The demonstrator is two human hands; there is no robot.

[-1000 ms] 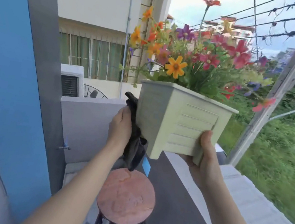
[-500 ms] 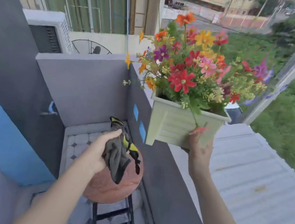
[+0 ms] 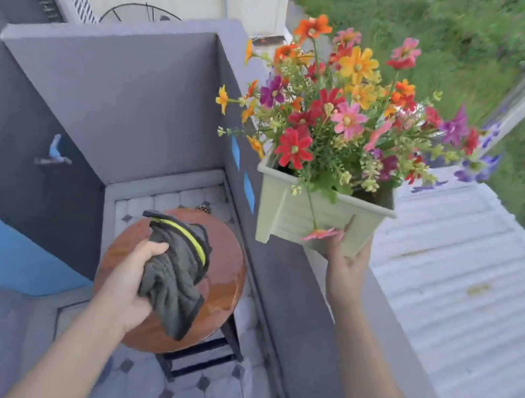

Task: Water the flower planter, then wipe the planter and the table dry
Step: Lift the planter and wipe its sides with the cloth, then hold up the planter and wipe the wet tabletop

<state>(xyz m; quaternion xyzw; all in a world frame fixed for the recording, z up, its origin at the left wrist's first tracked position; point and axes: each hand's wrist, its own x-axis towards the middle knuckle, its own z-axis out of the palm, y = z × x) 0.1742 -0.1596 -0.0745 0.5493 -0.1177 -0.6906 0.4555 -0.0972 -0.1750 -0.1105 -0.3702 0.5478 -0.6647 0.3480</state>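
Planter [image 3: 306, 218] gripped underneath by right hand [image 3: 346, 259]; left hand [image 3: 131, 276] clenched around cloth [image 3: 175, 274].

I see a pale green planter [image 3: 307, 213] with red, pink, orange, yellow and purple flowers [image 3: 348, 116], a dark grey cloth [image 3: 175, 274] with a yellow stripe, and a reddish-brown round table [image 3: 222, 282].
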